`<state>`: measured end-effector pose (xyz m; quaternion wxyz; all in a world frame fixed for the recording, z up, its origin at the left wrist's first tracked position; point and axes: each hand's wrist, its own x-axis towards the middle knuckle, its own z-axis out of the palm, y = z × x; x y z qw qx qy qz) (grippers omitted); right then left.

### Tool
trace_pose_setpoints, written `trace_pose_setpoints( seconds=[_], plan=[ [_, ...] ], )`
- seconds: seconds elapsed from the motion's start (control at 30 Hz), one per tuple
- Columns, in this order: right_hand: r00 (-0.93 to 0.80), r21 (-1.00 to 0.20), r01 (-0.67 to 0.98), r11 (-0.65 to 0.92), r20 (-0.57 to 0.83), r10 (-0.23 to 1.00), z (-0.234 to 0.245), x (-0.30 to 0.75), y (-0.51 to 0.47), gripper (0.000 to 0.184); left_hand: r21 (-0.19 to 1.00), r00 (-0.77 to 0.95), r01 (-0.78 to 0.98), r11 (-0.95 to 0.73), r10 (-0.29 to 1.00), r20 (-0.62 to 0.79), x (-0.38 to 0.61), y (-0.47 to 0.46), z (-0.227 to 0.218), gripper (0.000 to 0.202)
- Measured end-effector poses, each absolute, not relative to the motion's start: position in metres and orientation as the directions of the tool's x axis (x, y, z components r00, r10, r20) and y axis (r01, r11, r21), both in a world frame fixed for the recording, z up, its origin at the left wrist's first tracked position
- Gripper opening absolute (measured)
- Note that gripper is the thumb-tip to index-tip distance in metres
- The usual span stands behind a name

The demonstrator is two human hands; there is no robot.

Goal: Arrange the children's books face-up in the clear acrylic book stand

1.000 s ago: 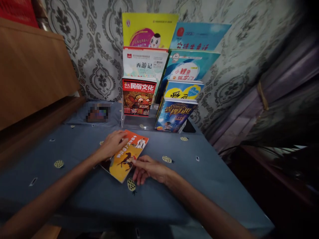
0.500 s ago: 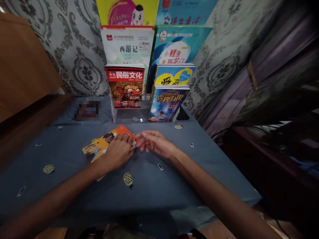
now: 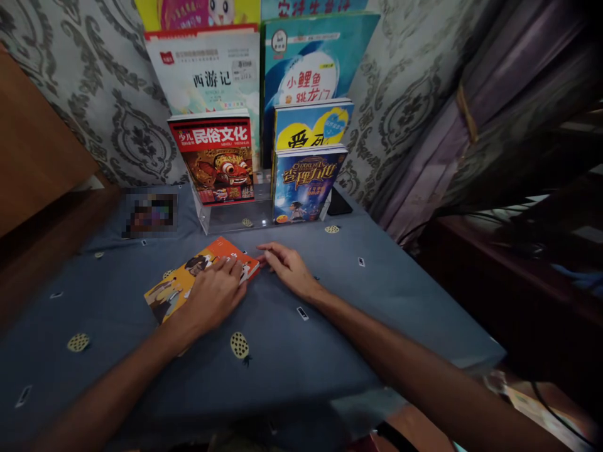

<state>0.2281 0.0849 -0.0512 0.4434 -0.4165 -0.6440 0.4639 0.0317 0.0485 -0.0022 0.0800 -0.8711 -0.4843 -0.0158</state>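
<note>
An orange and yellow book (image 3: 186, 281) lies flat on the blue tablecloth (image 3: 292, 351), turned crosswise. My left hand (image 3: 214, 295) rests palm down on its right half, fingers stretched over the cover. Just beyond the book's right corner, my right hand (image 3: 287, 267) lies on the cloth with the fingers extended, their tips at the book's edge. Neither hand grips the book.
A clear tiered stand (image 3: 235, 216) at the back holds several upright books, a red one (image 3: 214, 157) front left and a dark blue one (image 3: 306, 182) front right. Patterned wallpaper behind, wooden furniture (image 3: 38, 144) at left, a curtain (image 3: 475, 119) and the table edge at right.
The book has been turned from slanting towards me to lying crosswise. My left hand slid onto its cover and my right hand moved up to its right corner. The view shifted down and right.
</note>
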Motion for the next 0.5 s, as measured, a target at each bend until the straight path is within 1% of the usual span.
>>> trace_pose_setpoints(
  seconds=[0.27,0.5],
  plan=[
    [-0.272,-0.961,0.147,0.232,0.187,0.944,-0.0475,0.2293,0.0808,0.033,-0.089,0.524,0.851,-0.517,0.846,0.093,0.0327,0.0496,0.0002,0.028],
    [-0.241,-0.953,0.132,0.272,0.235,0.942,-0.0426,0.2285,0.0749,0.038,-0.105,0.509,0.86,-0.499,0.852,0.123,0.0329,0.0503,-0.0024,0.03]
  ],
)
